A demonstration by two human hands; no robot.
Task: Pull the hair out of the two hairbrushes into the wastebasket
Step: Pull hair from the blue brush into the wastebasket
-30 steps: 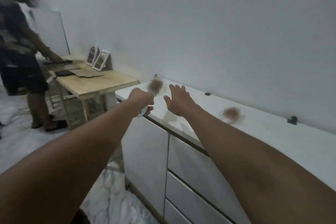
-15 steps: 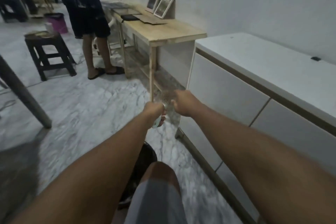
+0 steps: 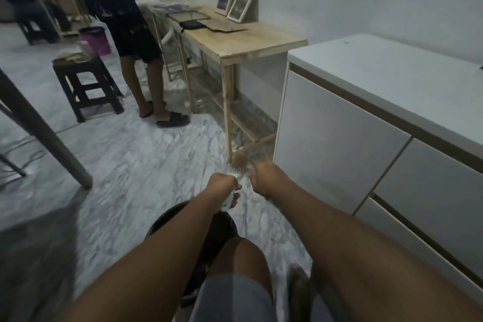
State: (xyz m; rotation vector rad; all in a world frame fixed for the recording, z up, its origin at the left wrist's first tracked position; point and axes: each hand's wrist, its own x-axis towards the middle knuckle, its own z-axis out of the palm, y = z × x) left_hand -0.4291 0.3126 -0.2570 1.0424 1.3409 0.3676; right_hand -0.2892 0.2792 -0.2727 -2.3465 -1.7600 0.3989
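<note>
Head view: hairbrush [image 3: 237, 168] blurred; wastebasket [image 3: 222, 227] mostly hidden behind arms.

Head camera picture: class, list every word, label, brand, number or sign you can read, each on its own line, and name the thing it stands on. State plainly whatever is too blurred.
No text can be read anywhere in this picture.
Two picture frames on the wooden table: their contents are too dark and blurred to tell.
Hairbrush in the left hand: no marking shows.
White cabinet: plain, no label.
</note>
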